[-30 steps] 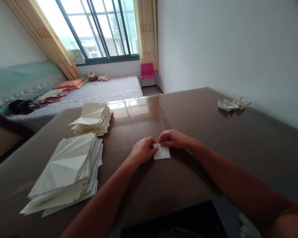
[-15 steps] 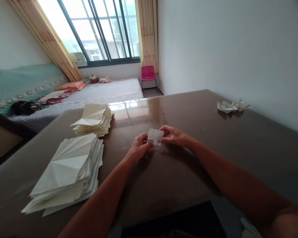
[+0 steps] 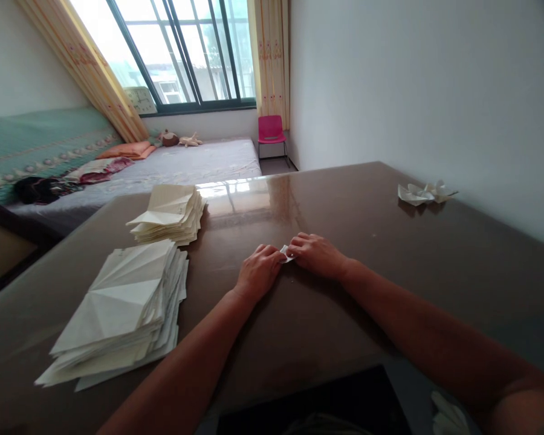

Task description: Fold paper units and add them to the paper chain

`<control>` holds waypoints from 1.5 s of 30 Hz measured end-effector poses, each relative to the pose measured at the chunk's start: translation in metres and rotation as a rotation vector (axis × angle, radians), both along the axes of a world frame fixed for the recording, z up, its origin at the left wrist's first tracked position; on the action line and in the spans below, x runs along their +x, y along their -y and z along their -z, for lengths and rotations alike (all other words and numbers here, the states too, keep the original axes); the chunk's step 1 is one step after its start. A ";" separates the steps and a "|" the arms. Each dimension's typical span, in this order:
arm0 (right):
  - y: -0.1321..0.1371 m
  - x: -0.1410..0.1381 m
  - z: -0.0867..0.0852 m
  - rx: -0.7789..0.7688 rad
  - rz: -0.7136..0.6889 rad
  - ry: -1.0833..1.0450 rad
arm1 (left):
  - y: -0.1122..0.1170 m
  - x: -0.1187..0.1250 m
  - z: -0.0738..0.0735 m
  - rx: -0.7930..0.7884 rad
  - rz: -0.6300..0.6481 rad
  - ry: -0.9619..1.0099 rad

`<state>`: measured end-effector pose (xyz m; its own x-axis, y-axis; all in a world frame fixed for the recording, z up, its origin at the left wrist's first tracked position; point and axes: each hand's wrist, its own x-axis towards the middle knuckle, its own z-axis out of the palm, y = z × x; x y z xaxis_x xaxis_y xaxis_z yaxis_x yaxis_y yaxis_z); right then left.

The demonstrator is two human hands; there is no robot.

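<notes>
A small piece of folded paper (image 3: 287,254) sits directly between the two hands, at or just above the tabletop; whether it touches the surface is hard to tell. Only a narrow pale sliver shows, so its long axis cannot be read. Neither hand is nearer: the left hand (image 3: 259,269) pinches its left edge with the fingertips, and the right hand (image 3: 316,255) grips it from the right, its fingers covering much of it. The hands are close together, separated by little more than the exposed paper, with the forearms slanting inward from both sides. Around them spreads the glossy brown table (image 3: 340,208). Left of the left hand, and well apart from it, lies a large stack of creased white sheets (image 3: 113,308), with a smaller cream stack (image 3: 167,212) just beyond. Far to the right, near the wall (image 3: 412,84), rest some folded paper shapes (image 3: 419,194), well apart from the right hand.
</notes>
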<state>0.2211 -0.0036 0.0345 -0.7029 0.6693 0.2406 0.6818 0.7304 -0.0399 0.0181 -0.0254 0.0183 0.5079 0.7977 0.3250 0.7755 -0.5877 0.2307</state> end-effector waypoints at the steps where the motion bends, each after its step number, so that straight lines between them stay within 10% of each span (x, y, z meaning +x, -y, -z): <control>1: -0.002 0.003 -0.001 -0.040 -0.023 -0.008 | 0.000 -0.001 0.001 -0.023 0.006 -0.015; 13: -0.027 0.028 0.014 -0.480 -0.061 -0.292 | -0.010 -0.010 0.004 -0.192 -0.038 0.082; 22: -0.019 0.015 0.016 -0.477 0.251 -0.333 | -0.014 0.002 -0.003 -0.274 -0.251 0.078; 45: -0.011 0.004 0.008 -0.429 0.362 -0.236 | -0.004 0.010 -0.001 -0.061 -0.176 -0.093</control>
